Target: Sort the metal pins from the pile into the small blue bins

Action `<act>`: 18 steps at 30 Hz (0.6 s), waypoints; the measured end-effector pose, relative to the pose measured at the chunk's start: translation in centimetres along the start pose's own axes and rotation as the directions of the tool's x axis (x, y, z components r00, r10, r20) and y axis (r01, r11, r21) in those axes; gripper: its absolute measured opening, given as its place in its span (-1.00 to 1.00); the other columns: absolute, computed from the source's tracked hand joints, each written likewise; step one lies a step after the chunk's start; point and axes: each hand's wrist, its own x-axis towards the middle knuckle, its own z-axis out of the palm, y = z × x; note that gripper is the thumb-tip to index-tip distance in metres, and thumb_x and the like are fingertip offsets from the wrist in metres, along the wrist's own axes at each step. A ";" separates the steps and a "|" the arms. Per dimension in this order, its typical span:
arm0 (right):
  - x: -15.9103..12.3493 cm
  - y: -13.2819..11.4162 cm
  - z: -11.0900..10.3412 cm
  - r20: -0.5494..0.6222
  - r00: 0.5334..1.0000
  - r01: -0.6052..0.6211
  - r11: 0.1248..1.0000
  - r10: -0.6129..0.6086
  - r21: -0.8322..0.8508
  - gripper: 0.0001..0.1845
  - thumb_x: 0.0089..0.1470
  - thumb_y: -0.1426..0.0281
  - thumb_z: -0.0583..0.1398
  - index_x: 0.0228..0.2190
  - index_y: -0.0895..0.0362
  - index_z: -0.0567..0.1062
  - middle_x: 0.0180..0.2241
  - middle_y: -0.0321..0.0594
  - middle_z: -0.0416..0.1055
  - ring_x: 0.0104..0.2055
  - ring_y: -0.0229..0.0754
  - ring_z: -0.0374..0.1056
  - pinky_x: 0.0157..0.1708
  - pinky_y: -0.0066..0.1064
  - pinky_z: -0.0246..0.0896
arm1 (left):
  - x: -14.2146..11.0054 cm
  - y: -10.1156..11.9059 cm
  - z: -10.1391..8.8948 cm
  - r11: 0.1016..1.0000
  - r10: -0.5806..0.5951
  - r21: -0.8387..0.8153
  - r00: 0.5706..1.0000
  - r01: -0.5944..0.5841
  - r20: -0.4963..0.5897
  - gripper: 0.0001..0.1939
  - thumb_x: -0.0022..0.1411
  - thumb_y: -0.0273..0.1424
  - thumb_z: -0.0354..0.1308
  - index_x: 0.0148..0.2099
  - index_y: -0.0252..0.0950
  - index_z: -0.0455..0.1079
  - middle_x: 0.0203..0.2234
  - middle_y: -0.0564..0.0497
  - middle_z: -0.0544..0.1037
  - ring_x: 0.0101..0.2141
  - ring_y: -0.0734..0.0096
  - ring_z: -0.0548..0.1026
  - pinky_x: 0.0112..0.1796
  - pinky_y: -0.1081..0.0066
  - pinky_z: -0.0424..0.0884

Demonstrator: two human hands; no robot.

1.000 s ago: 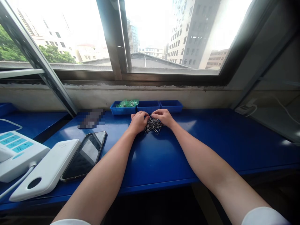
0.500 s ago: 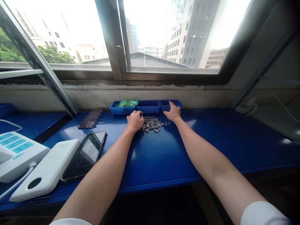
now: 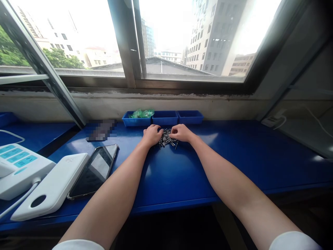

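Thin, shiny metal pins [image 3: 166,140] lie in a loose pile on the blue table, too small to tell whether they are rivets or screws. My left hand [image 3: 152,134] rests against the pile's left side, its fingers curled and its thumb by the pins. At the right side, my right hand [image 3: 181,133] is bent down with thumb and forefinger closed together over the pile. What either hand holds is hidden. Behind them stand three blue bins in a row: the left bin [image 3: 136,122] with a green plastic bag [image 3: 142,114], the middle bin [image 3: 165,121] and the right bin [image 3: 191,120].
Left on the table [image 3: 166,184] lie a smartphone [image 3: 96,170], a white power bank [image 3: 52,187] and a white power strip [image 3: 23,170]. A blurred dark item [image 3: 101,130] lies further back. A slanted metal post [image 3: 59,93] rises at left; a window spans the back.
My right hand has come from the right bin, leftward and toward me, to the pile, and its spread fingers have closed. My left hand has shifted slightly right.
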 end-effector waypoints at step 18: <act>0.3 0.0 0.4 -0.042 0.997 -0.059 0.997 0.057 -0.047 -0.74 0.10 0.27 0.09 -0.48 0.16 0.45 -0.45 -0.22 0.46 -0.42 -0.27 0.30 -0.44 -0.47 0.08 | -0.2 0.2 0.0 0.991 0.107 -0.074 0.991 -0.113 -0.081 -0.67 0.25 -0.31 -0.08 -0.04 -0.19 0.42 -0.01 -0.03 0.46 0.03 0.21 0.36 0.03 0.22 0.21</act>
